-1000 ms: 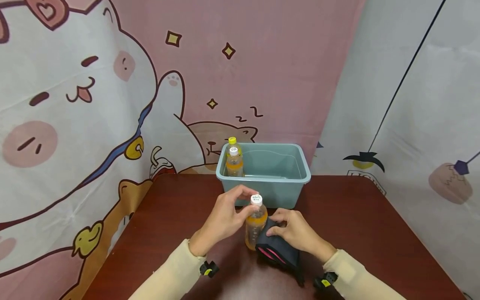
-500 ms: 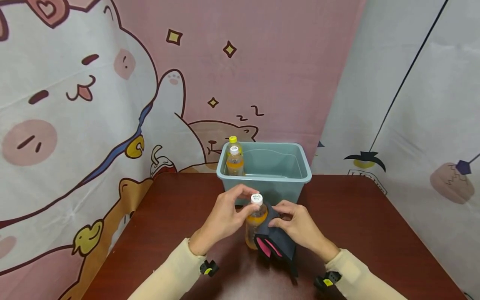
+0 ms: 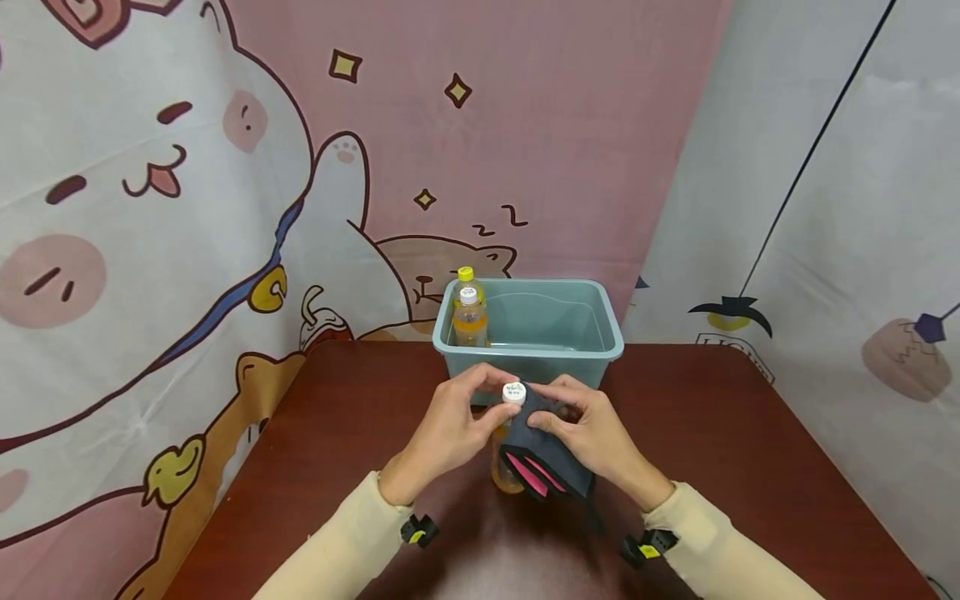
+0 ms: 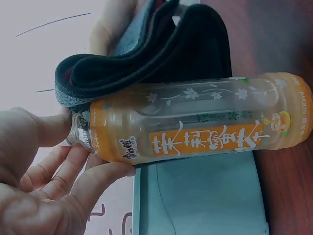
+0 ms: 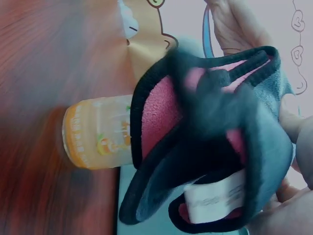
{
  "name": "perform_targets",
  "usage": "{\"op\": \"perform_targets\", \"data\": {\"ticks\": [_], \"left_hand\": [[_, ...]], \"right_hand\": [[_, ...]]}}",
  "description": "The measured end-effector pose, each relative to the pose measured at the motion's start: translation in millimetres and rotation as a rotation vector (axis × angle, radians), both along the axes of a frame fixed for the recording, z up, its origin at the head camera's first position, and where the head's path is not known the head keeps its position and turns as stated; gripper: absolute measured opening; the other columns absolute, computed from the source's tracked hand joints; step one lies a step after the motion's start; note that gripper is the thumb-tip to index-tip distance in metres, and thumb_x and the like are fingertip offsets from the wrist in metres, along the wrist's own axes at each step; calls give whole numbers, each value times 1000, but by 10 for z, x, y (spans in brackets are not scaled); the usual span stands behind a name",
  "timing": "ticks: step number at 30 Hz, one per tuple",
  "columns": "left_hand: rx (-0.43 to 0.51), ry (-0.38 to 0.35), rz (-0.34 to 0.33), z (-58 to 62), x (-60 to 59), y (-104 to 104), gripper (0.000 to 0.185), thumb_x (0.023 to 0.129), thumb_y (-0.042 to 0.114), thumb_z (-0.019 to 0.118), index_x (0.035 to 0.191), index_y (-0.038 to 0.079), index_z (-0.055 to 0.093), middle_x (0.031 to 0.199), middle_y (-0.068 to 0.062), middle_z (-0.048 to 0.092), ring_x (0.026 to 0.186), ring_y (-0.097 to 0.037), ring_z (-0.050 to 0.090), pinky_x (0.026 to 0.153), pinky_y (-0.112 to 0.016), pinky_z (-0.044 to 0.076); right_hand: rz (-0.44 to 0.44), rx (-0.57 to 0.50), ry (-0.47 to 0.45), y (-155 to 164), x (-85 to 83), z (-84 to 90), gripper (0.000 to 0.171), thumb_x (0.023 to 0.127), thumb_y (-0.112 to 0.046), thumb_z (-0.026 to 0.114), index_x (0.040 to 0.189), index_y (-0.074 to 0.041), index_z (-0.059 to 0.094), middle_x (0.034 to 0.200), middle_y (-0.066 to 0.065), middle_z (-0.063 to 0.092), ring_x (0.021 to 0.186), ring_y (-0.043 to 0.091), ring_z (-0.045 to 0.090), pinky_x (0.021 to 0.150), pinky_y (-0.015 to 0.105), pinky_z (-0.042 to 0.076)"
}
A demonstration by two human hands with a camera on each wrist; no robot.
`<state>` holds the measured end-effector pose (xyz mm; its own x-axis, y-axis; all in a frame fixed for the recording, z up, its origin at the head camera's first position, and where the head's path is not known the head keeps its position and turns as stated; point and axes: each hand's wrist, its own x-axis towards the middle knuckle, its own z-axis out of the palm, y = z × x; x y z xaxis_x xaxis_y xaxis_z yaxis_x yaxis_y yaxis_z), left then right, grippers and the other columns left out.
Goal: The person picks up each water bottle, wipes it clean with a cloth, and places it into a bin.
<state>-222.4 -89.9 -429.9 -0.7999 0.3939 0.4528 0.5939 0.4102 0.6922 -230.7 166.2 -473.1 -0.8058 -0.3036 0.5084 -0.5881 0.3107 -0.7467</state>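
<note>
A clear plastic drink bottle (image 4: 210, 122) with an orange label and a white cap (image 3: 513, 392) stands upright on the table. My left hand (image 3: 450, 419) holds it by the neck, thumb and fingers around the part just under the cap. A dark grey cloth (image 3: 551, 446) with black edging, pink lining and a white tag (image 5: 215, 197) is pinched by my right hand (image 3: 596, 429). In the head view the folded cloth covers most of the bottle's right side. The left wrist view shows its folds lying along the bottle near the neck.
Behind the hands a light blue plastic bin (image 3: 528, 353) stands on the dark red table (image 3: 712, 433). Inside its left end are a bottle with a white cap (image 3: 470, 321) and one with a yellow cap (image 3: 466, 273). A cartoon-printed backdrop (image 3: 570, 150) hangs behind.
My right hand has raised the cloth up and leftward along the bottle, close to the cap, and the cloth has turned to show more pink. The left hand keeps its grip on the neck.
</note>
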Motion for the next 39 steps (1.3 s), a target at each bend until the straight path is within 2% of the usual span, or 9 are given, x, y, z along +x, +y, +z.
{"op": "perform_targets", "data": {"ticks": [5, 9, 13, 18, 23, 25, 33, 35, 39], "left_hand": [[-2, 14, -3, -12, -14, -3, 34, 105, 17, 89, 136, 16, 75, 130, -2, 82, 124, -20, 80, 106, -47, 69], [-4, 20, -1, -12, -15, 2, 35, 105, 17, 90, 136, 16, 75, 130, -2, 82, 123, -19, 80, 105, -42, 69], [-8, 11, 0, -7, -8, 6, 35, 105, 17, 90, 137, 16, 75, 131, -2, 83, 124, -18, 79, 106, -40, 69], [-9, 12, 4, -9, -9, 5, 34, 105, 17, 89, 136, 15, 75, 130, -2, 82, 124, -18, 79, 106, -40, 68], [-6, 11, 14, -11, -2, 0, 33, 105, 17, 90, 135, 16, 76, 129, -2, 83, 124, -18, 79, 107, -41, 68], [-6, 10, 17, -10, 1, 1, 34, 104, 18, 90, 135, 16, 76, 129, -1, 83, 124, -18, 79, 107, -41, 68], [21, 1, -9, -1, 9, 10, 35, 104, 15, 90, 135, 14, 75, 129, -5, 83, 124, -22, 79, 108, -58, 68], [27, 0, -18, 0, 11, 12, 35, 104, 14, 90, 136, 13, 75, 131, -6, 82, 125, -23, 79, 108, -58, 68], [14, 7, -19, 2, 11, 18, 36, 104, 15, 90, 137, 13, 75, 132, -4, 82, 125, -21, 79, 106, -49, 70]], "right_hand": [[-13, 42, -4, -5, 20, -68, 48, 104, -15, 88, 150, -10, 79, 129, 5, 72, 95, 10, 61, 77, 25, 56], [-8, 88, -7, -32, 48, -127, 51, 110, -22, 82, 158, -9, 72, 146, 8, 67, 114, 13, 67, 89, 25, 62], [-28, 127, 21, -73, 94, -150, 54, 112, -22, 80, 163, -9, 68, 151, 9, 64, 127, 19, 68, 99, 29, 65], [-68, 117, 129, -90, 111, -116, 52, 105, -21, 85, 154, -6, 75, 139, 6, 69, 118, 17, 70, 91, 26, 64], [-75, 78, 236, -70, 76, -69, 43, 92, -6, 94, 135, -4, 86, 119, 2, 74, 101, 11, 72, 80, 17, 63], [-76, 72, 251, -55, 74, -50, 41, 89, -3, 96, 129, -5, 89, 112, 0, 74, 95, 9, 72, 76, 15, 61], [-81, 130, 215, 40, 94, -62, 32, 85, -6, 100, 116, -7, 93, 100, -5, 75, 84, 3, 67, 67, 19, 58], [-80, 153, 194, 68, 95, -91, 30, 85, -8, 101, 114, -7, 93, 100, -6, 75, 84, 1, 67, 68, 20, 58], [-62, 232, 152, 104, 72, -195, 29, 87, -12, 101, 114, -7, 93, 99, -7, 74, 82, -2, 64, 67, 20, 57]]}}
